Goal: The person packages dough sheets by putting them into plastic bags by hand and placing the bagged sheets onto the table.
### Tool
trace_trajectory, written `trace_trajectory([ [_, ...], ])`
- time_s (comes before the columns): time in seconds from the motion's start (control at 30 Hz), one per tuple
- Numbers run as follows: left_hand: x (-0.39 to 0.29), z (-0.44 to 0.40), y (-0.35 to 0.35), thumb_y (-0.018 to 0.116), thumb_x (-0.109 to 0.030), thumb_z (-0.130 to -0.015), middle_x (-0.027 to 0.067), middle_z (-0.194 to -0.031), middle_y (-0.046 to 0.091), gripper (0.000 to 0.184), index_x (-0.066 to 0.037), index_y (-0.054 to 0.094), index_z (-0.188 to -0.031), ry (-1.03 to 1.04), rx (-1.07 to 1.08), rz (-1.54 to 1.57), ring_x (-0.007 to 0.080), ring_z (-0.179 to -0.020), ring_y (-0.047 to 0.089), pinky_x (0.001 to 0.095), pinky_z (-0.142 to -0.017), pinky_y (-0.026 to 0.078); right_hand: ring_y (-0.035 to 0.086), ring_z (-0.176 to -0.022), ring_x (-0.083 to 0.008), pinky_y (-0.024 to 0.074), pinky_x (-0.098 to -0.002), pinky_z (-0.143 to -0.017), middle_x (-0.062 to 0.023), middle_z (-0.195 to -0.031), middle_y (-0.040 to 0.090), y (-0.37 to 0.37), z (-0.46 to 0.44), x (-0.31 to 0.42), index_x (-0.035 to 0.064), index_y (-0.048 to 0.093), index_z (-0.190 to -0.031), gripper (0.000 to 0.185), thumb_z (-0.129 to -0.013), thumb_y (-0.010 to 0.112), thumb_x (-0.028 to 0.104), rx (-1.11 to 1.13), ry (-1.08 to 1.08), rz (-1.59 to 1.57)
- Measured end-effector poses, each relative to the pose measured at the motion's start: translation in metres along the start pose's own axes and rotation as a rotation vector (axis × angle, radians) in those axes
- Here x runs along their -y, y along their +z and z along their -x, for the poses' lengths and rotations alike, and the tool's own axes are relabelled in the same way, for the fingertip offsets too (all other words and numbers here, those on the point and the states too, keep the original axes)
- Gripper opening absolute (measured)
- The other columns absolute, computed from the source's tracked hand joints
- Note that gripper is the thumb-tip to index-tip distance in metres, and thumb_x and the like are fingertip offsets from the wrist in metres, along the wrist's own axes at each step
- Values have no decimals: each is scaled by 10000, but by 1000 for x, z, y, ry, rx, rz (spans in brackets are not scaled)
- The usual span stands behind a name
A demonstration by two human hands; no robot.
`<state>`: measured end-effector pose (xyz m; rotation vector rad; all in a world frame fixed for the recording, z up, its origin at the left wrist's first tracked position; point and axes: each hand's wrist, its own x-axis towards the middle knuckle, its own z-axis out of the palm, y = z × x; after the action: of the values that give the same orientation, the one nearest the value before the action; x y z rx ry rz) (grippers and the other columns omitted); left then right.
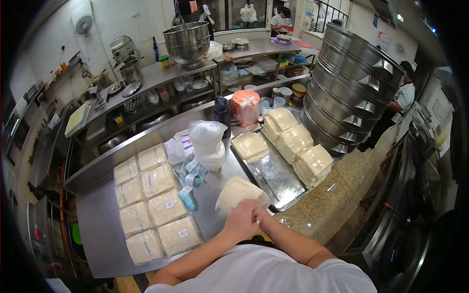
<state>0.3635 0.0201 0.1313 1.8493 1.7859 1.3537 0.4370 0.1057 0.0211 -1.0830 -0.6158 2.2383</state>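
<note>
Here, both hands' fingers (249, 207) pinch a clear bag (265, 198) of flat, cream-coloured sheets (237, 191).

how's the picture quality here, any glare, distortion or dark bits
Head view: strong wide-angle curve, black corners; white highlights on the glossy cream square sheet stacks and the tall stack of round steel tiers; bright patches across the rectangular silver metal tray; small white ceiling light blown out; print on the small white square labels too fine to read.
</note>
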Motion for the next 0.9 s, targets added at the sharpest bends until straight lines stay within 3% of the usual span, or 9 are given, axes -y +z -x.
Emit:
trace_trajectory([
  [0.13,31,34,2,701,-207,-900,131,-847,653,185,-43,617,-887,-187,51,-239,400,-835,653,519,-739,515,655,-918,-255,557,-423,-817,-104,-1000,648,-11,-28,5,34,637,-1090,200,-915,652,129,-84,-12,-43],
  [0.23,52,46,5,690,-219,-902,169,-824,648,204,-44,609,-837,-249,301,-261,414,-811,654,518,-710,515,630,-988,-358,536,-545,-911,-173,-1111,635,-42,-72,-16,27,593,-1213,331,-915,664,153,106,-22,-118],
  [0.33,41,44,-5,658,-214,-921,195,-800,638,222,-45,604,-788,-120,231,-110,418,-801,656,512,-688,516,658,-898,-322,563,-488,-837,-141,-970,660,-17,-63,-11,-2,636,-1073,236,-867,675,107,-129,34,-15],
  [0.43,44,40,-7,652,-215,-922,194,-792,631,237,-40,606,-768,-141,195,-102,405,-801,653,499,-683,515,659,-973,-327,555,-478,-901,-152,-1028,685,-25,-78,-24,-23,638,-1128,298,-858,681,98,-26,40,-66],
  [0.53,37,54,-8,683,-190,-899,161,-774,638,163,-49,650,-823,-107,381,16,384,-780,658,475,-698,524,655,-1037,-329,547,-480,-945,-157,-1110,685,-45,-85,-27,-25,619,-1211,362,-865,684,58,70,-195,423],
  [0.63,26,40,-36,717,-180,-882,131,-802,655,140,-45,683,-889,-71,256,234,358,-781,658,432,-723,530,645,-1112,-335,536,-492,-990,-162,-1198,676,-23,-38,10,-23,593,-1291,431,-873,688,26,198,-275,661],
  [0.73,66,19,-52,745,-210,-885,131,-888,685,225,-26,687,-1002,-111,-239,-90,310,-813,654,399,-742,525,631,-1185,-347,519,-510,-1035,-169,-1272,661,-12,-20,28,-19,569,-1354,487,-884,692,7,271,211,-322],
  [0.77,77,13,-57,745,-238,-902,139,-907,688,267,-11,675,-1023,-149,-362,-268,288,-818,651,395,-739,522,630,-1186,-363,512,-525,-1042,-178,-1276,655,-12,-15,28,-21,565,-1356,489,-886,687,35,256,162,-264],
  [0.9,112,23,-66,684,-296,-988,78,-917,705,313,10,673,-1057,-716,156,311,227,-810,644,388,-759,525,627,-1185,-405,497,-577,-1047,-197,-1292,635,-4,23,39,-25,549,-1360,502,-885,677,74,248,86,-165],
])
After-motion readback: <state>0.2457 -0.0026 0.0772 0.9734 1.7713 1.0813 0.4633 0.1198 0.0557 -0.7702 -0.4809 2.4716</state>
